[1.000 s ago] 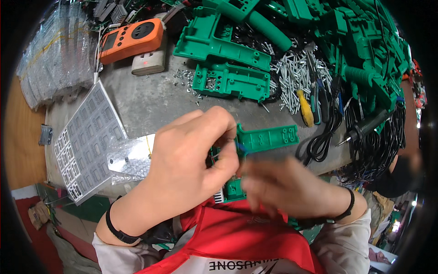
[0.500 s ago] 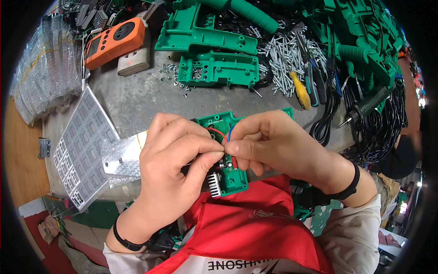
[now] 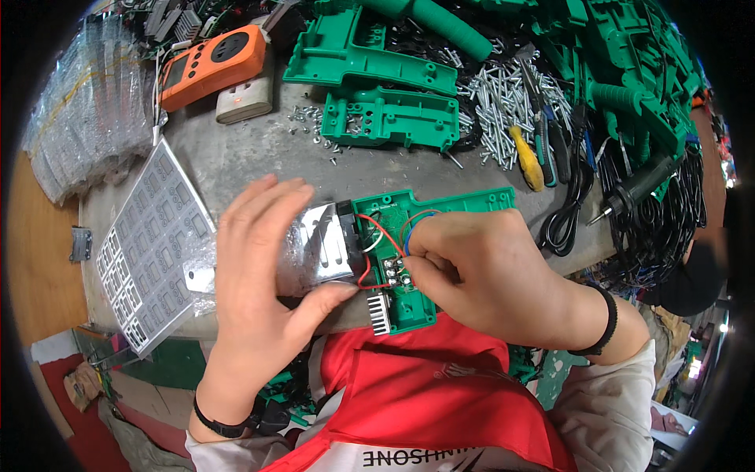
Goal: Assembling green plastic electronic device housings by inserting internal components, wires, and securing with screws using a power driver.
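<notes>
**Two hands on a green shell at the surface's near edge**

At far left, a stack of clear plastic trays [image 3: 75, 118] catches the light, ribbed and glossy. Just right of it a flat clear tray [image 3: 153, 244] of small square pockets lies tilted on the grey, matt surface [image 3: 244, 157]. Behind it sit an orange meter [image 3: 211, 63], rounded and smooth, and a pale block [image 3: 245, 102] touching its lower edge.

The left hand [image 3: 263, 291] is spread, fingers straight and close together, thumb pressed against the lower edge of a shiny metal part [image 3: 326, 244] wrapped in crinkled clear film. That part meets the green shell [image 3: 401, 259], a hard moulded plastic half with ribs and a long flat arm reaching right. Thin red and blue wires [image 3: 381, 232] loop inside it, and a white ribbed piece [image 3: 380, 313] shows at its lower end.

The right hand [image 3: 491, 271] rests on the shell, fingertips pressed together, pinching at the wires by a row of small metal terminals.

Farther back lie two more green shells [image 3: 389, 118], a heap of bright steel screws [image 3: 503, 98], a yellow-handled tool [image 3: 525, 157] and coiled black cable [image 3: 570, 212].
</notes>
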`<act>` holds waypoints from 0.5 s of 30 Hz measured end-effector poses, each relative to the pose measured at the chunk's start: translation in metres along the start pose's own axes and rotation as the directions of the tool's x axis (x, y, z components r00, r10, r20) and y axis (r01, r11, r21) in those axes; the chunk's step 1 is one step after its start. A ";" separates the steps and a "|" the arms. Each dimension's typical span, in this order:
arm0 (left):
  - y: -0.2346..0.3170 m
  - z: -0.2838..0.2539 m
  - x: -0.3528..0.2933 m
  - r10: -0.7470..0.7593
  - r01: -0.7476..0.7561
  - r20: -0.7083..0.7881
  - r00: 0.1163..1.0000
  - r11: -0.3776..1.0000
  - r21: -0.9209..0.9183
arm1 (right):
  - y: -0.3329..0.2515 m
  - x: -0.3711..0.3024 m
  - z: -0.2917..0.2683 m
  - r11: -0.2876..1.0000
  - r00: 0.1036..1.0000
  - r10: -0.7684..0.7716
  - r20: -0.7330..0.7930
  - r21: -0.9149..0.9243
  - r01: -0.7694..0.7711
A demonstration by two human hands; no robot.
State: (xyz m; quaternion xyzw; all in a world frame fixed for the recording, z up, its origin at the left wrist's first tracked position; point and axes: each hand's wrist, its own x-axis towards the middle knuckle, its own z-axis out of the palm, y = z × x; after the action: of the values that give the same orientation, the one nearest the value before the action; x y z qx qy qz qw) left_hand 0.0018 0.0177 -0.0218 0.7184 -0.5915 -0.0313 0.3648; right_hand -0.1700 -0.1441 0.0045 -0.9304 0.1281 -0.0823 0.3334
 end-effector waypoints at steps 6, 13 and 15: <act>-0.002 0.007 -0.009 -0.027 0.021 0.091 0.995 0.998 0.065 | -0.002 -0.002 0.006 0.999 0.999 0.038 -0.008 -0.028 -0.038; 0.000 0.007 -0.010 -0.039 0.030 0.106 0.994 0.996 0.085 | -0.006 -0.006 0.014 0.993 0.994 0.105 0.001 0.051 -0.105; 0.001 0.007 -0.009 -0.035 0.026 0.107 0.994 0.996 0.088 | -0.006 -0.007 0.013 0.993 0.994 0.113 0.006 0.041 -0.113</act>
State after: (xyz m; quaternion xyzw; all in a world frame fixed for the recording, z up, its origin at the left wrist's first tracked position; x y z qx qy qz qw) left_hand -0.0051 0.0224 -0.0302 0.7398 -0.6002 -0.0504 0.2999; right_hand -0.1731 -0.1302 -0.0022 -0.9148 0.1781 -0.0641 0.3569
